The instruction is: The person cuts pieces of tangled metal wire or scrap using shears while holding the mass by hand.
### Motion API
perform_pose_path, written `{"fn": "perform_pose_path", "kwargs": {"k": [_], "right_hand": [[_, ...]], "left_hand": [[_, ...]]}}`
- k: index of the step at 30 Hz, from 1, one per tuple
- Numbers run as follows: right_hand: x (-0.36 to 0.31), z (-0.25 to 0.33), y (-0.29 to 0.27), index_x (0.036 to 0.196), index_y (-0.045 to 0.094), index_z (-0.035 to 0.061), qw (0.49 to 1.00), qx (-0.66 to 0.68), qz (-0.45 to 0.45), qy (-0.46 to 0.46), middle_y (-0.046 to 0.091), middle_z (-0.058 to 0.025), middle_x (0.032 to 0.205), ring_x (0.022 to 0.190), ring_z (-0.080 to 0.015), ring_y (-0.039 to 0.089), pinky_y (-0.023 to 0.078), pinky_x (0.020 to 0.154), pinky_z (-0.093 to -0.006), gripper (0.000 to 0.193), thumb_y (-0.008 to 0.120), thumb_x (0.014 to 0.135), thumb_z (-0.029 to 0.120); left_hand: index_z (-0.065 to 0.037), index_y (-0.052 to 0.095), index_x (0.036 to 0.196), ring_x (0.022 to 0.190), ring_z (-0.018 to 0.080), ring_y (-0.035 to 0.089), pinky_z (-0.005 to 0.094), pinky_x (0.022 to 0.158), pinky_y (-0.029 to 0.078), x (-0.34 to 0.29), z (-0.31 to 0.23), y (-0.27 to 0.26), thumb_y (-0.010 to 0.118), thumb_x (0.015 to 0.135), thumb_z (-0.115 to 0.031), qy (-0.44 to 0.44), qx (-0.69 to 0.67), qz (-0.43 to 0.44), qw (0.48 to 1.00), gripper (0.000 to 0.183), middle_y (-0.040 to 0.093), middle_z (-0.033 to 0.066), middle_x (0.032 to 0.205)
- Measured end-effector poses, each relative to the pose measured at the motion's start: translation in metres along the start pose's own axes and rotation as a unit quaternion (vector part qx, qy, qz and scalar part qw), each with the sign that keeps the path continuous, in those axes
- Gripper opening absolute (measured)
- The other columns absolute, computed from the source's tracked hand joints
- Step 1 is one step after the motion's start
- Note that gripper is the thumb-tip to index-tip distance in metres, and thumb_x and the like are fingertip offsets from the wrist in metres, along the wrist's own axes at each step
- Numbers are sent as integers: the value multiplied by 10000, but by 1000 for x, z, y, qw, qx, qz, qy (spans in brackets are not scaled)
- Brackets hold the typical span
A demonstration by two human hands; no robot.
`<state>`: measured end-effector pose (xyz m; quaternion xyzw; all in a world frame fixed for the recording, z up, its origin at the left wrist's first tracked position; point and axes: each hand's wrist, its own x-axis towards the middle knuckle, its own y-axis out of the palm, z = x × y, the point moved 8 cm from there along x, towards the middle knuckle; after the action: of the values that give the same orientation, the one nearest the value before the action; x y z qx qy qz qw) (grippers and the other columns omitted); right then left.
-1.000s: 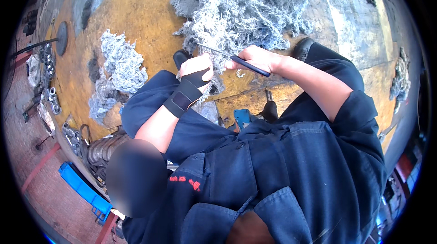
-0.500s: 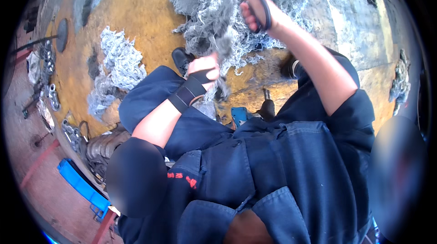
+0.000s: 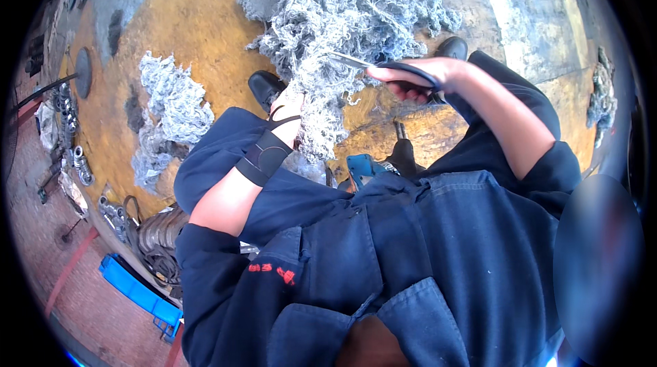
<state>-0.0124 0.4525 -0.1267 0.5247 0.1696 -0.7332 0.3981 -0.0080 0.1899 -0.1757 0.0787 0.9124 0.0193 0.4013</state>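
Observation:
A large heap of grey-white tangled yarn (image 3: 356, 4) lies on the stained floor ahead of me. My left hand (image 3: 287, 108), with a black wrist wrap on it, is closed on a strand bundle of that yarn hanging down from the heap's near side. My right hand (image 3: 414, 78) grips black-handled scissors (image 3: 350, 60). Their silvery blades point left, against or just over the yarn above my left hand; whether they are cutting into it I cannot tell. Fingers of both hands are partly hidden.
A smaller clump of yarn (image 3: 174, 103) lies to the left, another tuft (image 3: 602, 97) at the far right. Near my lap is a blue tool-like object (image 3: 361, 167). Metal fittings (image 3: 82, 165) and a blue tray-like piece (image 3: 140, 288) lie lower left. My shoes flank the yarn.
My right hand has come down and nearer with the scissors, whose blades now point left at the yarn. My left hand has shifted slightly left, still holding the yarn.

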Motion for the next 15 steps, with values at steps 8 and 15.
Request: {"fn": "perform_pose_path", "kwargs": {"k": [8,15], "right_hand": [[28,15,26,654,456,124,999,2,47,-3,409,22,603,470,-84,386,325,432,-240,769,519,601,889],[31,25,42,670,463,118,997,42,58,-18,428,17,669,533,-76,391,353,498,-228,745,451,691,863]], "left_hand": [[-2,496,1278,1052,197,592,308,907,466,-10,-13,20,407,969,-72,17,-46,61,997,329,600,117,1199],[26,502,1267,1024,200,600,302,888,465,-14,-26,23,436,962,-96,78,15,44,996,334,627,140,1141]]}}
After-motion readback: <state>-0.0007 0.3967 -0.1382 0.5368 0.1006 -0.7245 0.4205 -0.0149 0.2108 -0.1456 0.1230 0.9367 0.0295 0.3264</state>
